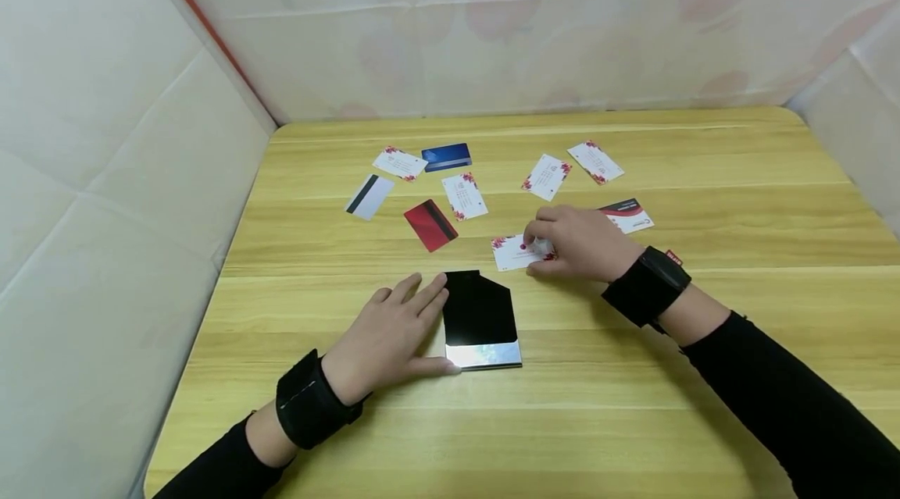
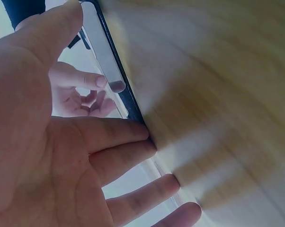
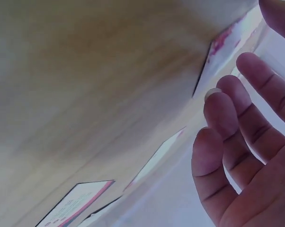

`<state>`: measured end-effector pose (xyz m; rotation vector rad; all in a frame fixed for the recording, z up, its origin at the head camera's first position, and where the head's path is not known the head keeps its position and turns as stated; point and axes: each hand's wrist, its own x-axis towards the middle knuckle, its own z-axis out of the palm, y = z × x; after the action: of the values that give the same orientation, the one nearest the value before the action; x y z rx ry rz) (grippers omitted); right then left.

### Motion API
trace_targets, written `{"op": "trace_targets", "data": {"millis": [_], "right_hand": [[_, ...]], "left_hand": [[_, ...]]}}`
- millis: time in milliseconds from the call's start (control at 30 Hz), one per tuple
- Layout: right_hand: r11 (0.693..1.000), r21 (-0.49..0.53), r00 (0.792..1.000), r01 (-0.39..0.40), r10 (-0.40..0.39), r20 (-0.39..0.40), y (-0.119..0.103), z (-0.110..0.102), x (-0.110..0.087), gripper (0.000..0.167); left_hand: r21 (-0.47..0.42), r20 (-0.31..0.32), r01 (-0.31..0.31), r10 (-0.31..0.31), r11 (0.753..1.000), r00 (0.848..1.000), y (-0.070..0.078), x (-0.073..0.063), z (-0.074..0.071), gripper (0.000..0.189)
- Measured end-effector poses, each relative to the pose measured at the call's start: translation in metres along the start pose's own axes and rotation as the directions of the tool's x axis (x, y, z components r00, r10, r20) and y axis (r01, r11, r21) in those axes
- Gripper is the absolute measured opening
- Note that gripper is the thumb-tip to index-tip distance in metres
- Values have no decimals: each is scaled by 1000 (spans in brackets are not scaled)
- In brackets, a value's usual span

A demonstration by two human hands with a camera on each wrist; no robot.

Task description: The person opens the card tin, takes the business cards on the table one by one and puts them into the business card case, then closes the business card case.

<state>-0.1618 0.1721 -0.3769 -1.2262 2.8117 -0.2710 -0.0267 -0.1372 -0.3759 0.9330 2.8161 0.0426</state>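
A black card case (image 1: 481, 311) with a shiny silver band lies on the wooden table in the head view. My left hand (image 1: 383, 335) rests at its left side, fingers extended; the fingertips touch its upper left edge and the thumb is at the silver corner. Beyond the case lies a white business card (image 1: 509, 254) with red flower corners. Over its right part hovers my right hand (image 1: 580, 244), index finger bent and thumb by the lower edge. In the right wrist view the loosely bent fingers (image 3: 209, 151) show a gap to the flowered card (image 3: 227, 47).
Left of the flowered card lie a red card (image 1: 425, 227), a white striped card (image 1: 369, 197), a blue card (image 1: 446, 155) and more flowered cards (image 1: 464, 196). A black, red and white card (image 1: 631, 218) is partly behind my right hand. Pale cloth (image 1: 492, 38) hangs behind the table (image 1: 281, 327).
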Motion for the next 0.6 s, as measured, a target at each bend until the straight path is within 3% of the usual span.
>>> {"op": "trace_targets", "data": {"millis": [367,600], "right_hand": [[996,75,993,-47,38,110,3,-8,15,40],[986,117,977,-118,95,193,8,-9,25,45]], "left_hand": [[0,-11,-2,2,1000,1000,0,-1,2,100],[-6,-19,-3,3,1000,1000,0,-1,3,101]]}}
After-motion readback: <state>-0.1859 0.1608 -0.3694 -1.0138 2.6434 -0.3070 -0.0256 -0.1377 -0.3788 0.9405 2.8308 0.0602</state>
